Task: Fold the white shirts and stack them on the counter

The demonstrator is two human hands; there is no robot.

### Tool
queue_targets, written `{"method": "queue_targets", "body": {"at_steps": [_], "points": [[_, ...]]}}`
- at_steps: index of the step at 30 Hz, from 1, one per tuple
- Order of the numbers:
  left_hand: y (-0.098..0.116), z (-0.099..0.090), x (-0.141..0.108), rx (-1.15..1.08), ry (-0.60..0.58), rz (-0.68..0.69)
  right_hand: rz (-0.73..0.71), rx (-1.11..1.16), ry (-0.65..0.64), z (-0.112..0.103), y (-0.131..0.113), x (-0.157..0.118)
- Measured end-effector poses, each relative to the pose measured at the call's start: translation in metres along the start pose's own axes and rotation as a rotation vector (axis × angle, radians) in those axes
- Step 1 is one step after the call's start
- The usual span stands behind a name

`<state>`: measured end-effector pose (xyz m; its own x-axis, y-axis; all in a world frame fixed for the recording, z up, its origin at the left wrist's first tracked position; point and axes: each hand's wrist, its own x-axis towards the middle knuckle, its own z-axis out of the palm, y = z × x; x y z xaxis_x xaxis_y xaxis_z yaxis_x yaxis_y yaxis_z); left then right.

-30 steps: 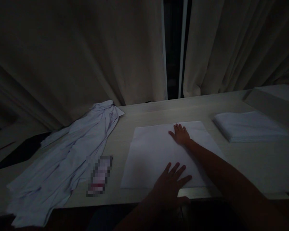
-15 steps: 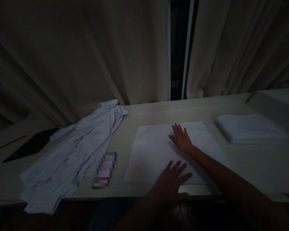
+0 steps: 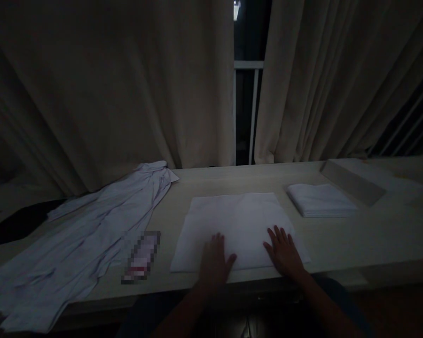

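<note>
A white cloth [image 3: 232, 216] lies spread flat on the pale table, its near edge close to the table's front. My left hand [image 3: 215, 260] is over the cloth's near left part, fingers stretched out and slightly blurred, holding nothing. Flat on the near right part rests my right hand [image 3: 284, 251], fingers spread. To the right sits a folded stack of white cloth [image 3: 320, 199], apart from both hands.
A long pile of crumpled white cloth [image 3: 102, 230] covers the left side, overhanging the front edge. Beside it are a pixelated oblong object [image 3: 141, 258] and a dark flat thing [image 3: 21, 218]. A box-like object [image 3: 352, 180] stands back right. Curtains [image 3: 197, 94] hang behind.
My right hand has drawn back from the cloth's far middle to its near right. My left hand has shifted left onto the near left part. The view has turned slightly right and up.
</note>
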<state>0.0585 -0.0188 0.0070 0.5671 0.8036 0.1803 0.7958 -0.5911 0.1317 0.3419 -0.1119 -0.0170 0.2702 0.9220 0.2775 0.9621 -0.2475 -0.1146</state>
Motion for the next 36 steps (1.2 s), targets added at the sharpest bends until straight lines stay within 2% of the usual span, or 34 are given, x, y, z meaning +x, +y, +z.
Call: {"method": "queue_targets", "body": {"at_steps": [2,4,6,11,18,21,23,26,30,33,36], "points": [[-0.026,0.003,-0.01,0.068,0.05,-0.167,-0.001,0.016,-0.004,-0.002,-0.002,-0.001],[-0.047,0.002,-0.021,0.123,0.097,-0.255,0.0,0.031,-0.01,-0.004,-0.004,-0.002],[-0.059,0.001,-0.03,0.168,0.132,-0.312,0.003,0.038,-0.016,-0.005,-0.004,-0.002],[-0.059,0.005,-0.035,0.27,0.184,-0.423,0.006,0.043,-0.014,-0.005,-0.003,-0.002],[-0.06,0.009,-0.032,0.29,0.191,-0.443,0.012,0.053,-0.027,-0.001,-0.001,-0.001],[-0.059,0.006,-0.032,0.272,0.174,-0.463,0.013,0.036,0.01,0.0,-0.001,-0.001],[-0.056,0.003,-0.032,0.251,0.185,-0.468,-0.007,0.029,0.048,-0.003,-0.011,-0.001],[-0.054,0.002,-0.032,0.214,0.232,-0.454,-0.13,0.089,0.025,-0.01,-0.055,0.002],[-0.059,0.005,-0.038,0.164,0.288,-0.43,-0.441,0.26,-0.12,-0.017,-0.165,0.01],[-0.069,0.009,-0.053,0.113,0.317,-0.392,-0.588,0.331,-0.212,-0.014,-0.245,0.017],[-0.075,0.011,-0.072,0.05,0.331,-0.389,-0.651,0.323,-0.249,-0.007,-0.292,0.024]]}}
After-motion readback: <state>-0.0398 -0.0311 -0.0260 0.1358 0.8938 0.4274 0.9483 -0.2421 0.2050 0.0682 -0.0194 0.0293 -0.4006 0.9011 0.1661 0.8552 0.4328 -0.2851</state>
